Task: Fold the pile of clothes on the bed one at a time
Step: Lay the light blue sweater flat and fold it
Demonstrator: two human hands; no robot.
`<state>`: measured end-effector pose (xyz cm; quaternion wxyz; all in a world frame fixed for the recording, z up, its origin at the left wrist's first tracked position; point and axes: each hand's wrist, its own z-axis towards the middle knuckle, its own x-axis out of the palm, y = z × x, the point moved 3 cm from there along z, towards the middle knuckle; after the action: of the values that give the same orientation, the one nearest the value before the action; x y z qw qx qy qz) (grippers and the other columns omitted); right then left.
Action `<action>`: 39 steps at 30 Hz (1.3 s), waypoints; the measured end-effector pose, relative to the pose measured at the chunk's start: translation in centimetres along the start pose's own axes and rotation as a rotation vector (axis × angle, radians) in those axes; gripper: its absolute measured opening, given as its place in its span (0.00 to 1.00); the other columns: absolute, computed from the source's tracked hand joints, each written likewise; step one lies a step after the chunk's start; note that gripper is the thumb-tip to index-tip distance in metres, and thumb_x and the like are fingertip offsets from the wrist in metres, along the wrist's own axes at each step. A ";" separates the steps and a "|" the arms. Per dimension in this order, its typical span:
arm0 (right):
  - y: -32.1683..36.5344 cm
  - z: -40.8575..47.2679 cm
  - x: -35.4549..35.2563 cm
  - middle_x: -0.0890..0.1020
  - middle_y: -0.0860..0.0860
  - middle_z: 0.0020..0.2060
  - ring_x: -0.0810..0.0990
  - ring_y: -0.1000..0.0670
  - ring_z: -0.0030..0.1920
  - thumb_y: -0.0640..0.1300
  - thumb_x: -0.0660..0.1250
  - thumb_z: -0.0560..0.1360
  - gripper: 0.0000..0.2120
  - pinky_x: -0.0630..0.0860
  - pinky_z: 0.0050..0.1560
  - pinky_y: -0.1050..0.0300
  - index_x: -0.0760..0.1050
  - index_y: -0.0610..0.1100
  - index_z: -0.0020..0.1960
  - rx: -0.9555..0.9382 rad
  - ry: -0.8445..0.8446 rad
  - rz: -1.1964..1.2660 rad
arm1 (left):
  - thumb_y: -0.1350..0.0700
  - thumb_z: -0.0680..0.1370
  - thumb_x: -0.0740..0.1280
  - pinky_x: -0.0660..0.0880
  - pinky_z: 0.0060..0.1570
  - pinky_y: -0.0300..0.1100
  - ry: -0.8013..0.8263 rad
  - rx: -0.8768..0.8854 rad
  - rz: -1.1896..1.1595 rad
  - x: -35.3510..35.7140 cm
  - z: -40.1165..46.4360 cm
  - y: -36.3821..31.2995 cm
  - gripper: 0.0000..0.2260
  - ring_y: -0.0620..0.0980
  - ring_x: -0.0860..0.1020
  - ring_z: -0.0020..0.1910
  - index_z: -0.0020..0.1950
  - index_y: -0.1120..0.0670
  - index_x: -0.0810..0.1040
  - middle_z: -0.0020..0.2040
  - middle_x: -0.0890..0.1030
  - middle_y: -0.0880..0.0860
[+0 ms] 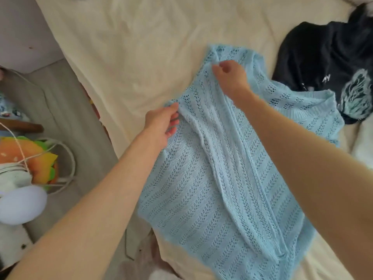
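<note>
A light blue open-knit sweater (212,188) lies spread on the cream bed sheet (141,47), running from the near edge toward the upper right. My left hand (163,120) pinches a fold of the knit at the sweater's left edge. My right hand (230,77) grips the fabric near the sweater's far end, with fingers curled into the knit. A ridge of bunched fabric runs between the two hands. A black garment with a pale blue print (327,63) lies crumpled at the upper right, partly under the blue sweater's edge.
The bed's left edge runs diagonally; beyond it is a grey floor (66,110). At the left stand an orange and green plush toy (34,158), white cords (66,158) and a pale round lamp (22,205). White fabric (363,144) shows at the right edge.
</note>
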<state>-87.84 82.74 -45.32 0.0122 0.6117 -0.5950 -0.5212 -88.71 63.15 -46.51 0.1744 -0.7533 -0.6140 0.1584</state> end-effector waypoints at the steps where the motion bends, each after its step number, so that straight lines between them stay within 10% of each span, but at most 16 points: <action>1: 0.7 0.8 0.2 0.76 0.45 0.35 0.71 0.53 0.35 0.46 0.60 0.78 0.11 0.74 0.41 0.53 0.77 0.41 0.46 0.013 -0.009 -0.009 | 0.57 0.74 0.71 0.73 0.36 0.40 -0.009 -0.020 -0.013 -0.1 0.3 -0.1 0.05 0.47 0.76 0.35 0.41 0.55 0.76 0.36 0.77 0.51; 6: 2.2 4.0 0.5 0.63 0.53 0.26 0.62 0.54 0.25 0.40 0.64 0.74 0.14 0.60 0.24 0.65 0.67 0.48 0.31 0.218 -0.046 0.191 | 0.61 0.75 0.68 0.74 0.31 0.37 -0.068 -0.010 -0.097 -0.6 0.9 -1.0 0.04 0.46 0.80 0.33 0.40 0.55 0.78 0.34 0.82 0.51; 10: 1.9 5.5 0.7 0.70 0.51 0.29 0.70 0.51 0.34 0.41 0.68 0.74 0.06 0.68 0.33 0.58 0.79 0.39 0.46 0.270 -0.115 0.312 | 0.60 0.77 0.67 0.77 0.33 0.35 -0.051 0.128 -0.098 -2.2 1.1 -0.2 0.03 0.45 0.82 0.36 0.44 0.54 0.78 0.39 0.84 0.51; 15: 1.8 4.6 1.3 0.78 0.53 0.41 0.77 0.52 0.45 0.45 0.65 0.76 0.08 0.73 0.50 0.59 0.77 0.45 0.53 0.129 -0.222 0.201 | 0.53 0.76 0.68 0.73 0.46 0.32 -0.159 0.606 0.509 -4.7 1.5 0.5 0.04 0.41 0.77 0.42 0.49 0.51 0.78 0.45 0.79 0.48; 21: -0.9 -5.8 4.8 0.63 0.43 0.74 0.59 0.44 0.74 0.47 0.55 0.81 0.23 0.53 0.73 0.47 0.61 0.43 0.74 -0.276 -0.277 -0.331 | 0.44 0.74 0.69 0.68 0.34 0.23 0.049 0.511 0.650 -7.5 1.0 4.8 0.07 0.30 0.75 0.37 0.46 0.43 0.73 0.40 0.79 0.40; 28: -7.0 -16.6 9.9 0.57 0.45 0.76 0.53 0.44 0.76 0.46 0.56 0.81 0.23 0.45 0.73 0.34 0.59 0.47 0.76 -0.125 -0.114 -0.407 | 0.36 0.73 0.61 0.66 0.24 0.34 0.121 0.593 0.750 -10.3 0.7 7.6 0.14 0.42 0.71 0.25 0.42 0.46 0.72 0.29 0.76 0.43; 31: -8.8 -19.7 10.6 0.58 0.44 0.75 0.54 0.42 0.76 0.46 0.58 0.81 0.24 0.46 0.72 0.33 0.60 0.45 0.75 -0.088 -0.099 -0.421 | 0.31 0.64 0.66 0.71 0.31 0.29 0.220 0.413 0.791 -12.1 0.9 9.6 0.17 0.34 0.77 0.34 0.44 0.40 0.73 0.37 0.79 0.36; 35: -10.7 -21.9 9.7 0.56 0.45 0.76 0.51 0.44 0.76 0.47 0.59 0.80 0.26 0.45 0.73 0.34 0.56 0.46 0.76 -0.025 -0.121 -0.430 | 0.46 0.68 0.75 0.72 0.41 0.28 0.353 0.232 0.904 -15.4 1.1 13.1 0.12 0.31 0.77 0.43 0.46 0.39 0.75 0.45 0.79 0.35; 39: -12.8 -24.2 8.6 0.53 0.46 0.77 0.48 0.46 0.77 0.48 0.57 0.81 0.27 0.44 0.73 0.36 0.51 0.48 0.77 0.035 -0.064 -0.463 | 0.51 0.77 0.67 0.67 0.31 0.29 0.191 0.326 0.891 -18.5 0.2 13.9 0.07 0.39 0.73 0.32 0.38 0.46 0.76 0.32 0.77 0.42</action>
<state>-65.04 65.46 -47.78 -0.1370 0.7152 -0.4478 -0.5188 -80.34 42.42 -52.60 0.2608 -0.9170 -0.1802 0.2420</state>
